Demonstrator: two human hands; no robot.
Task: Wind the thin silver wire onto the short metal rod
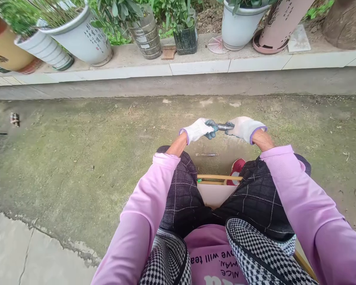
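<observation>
Both hands wear white gloves with blue-grey coated fingers and purple cuffs. Between them, out beyond my knees, is a short ridged grey metal piece [225, 127], coiled or threaded; which of the two I cannot tell. My left hand [202, 129] has its fingers closed around the left end. The right end is gripped by my right hand [242, 127], thumb and fingers pressed together. The fingers cover both ends of the piece. On the ground just below the hands lies a thin rod-like thing [207, 154].
I sit on a low seat with a pale wooden bar [219, 177] between my legs, near a red shoe [236, 170]. Ahead runs a tiled ledge [201, 67] with several potted plants. A small bundle [14, 119] lies far left on the mossy concrete [77, 158].
</observation>
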